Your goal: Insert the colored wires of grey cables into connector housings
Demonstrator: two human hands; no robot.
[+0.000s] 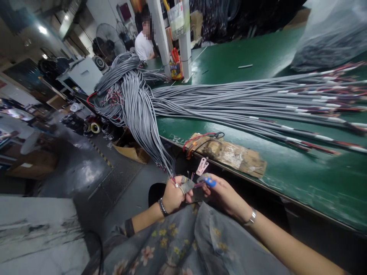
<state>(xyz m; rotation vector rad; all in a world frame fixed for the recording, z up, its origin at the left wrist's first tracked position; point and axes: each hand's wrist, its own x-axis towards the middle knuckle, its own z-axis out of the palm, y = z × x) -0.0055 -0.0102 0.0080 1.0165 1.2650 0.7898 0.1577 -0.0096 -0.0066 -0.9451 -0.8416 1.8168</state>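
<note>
My left hand (174,195) is closed around the end of a grey cable, with tape wrapped on its fingers. Thin coloured wires (191,176) stick up between the two hands. My right hand (218,191), with a blue wrap on one finger, pinches the dark and reddish wires that run across from the left. Both hands are low in front of my body, just off the table's edge. A thick bundle of grey cables (140,110) hangs over that edge and reaches down to my left hand. A pink clip (202,166) is just above my right hand.
More grey cables (200,100) stretch right along the green table (309,183), their ends stripped to coloured wires. A worn cardboard piece (241,156) lies at the near edge. White posts (186,61) rise behind; a person (143,46) sits beyond. Boxes (130,147) are on the floor.
</note>
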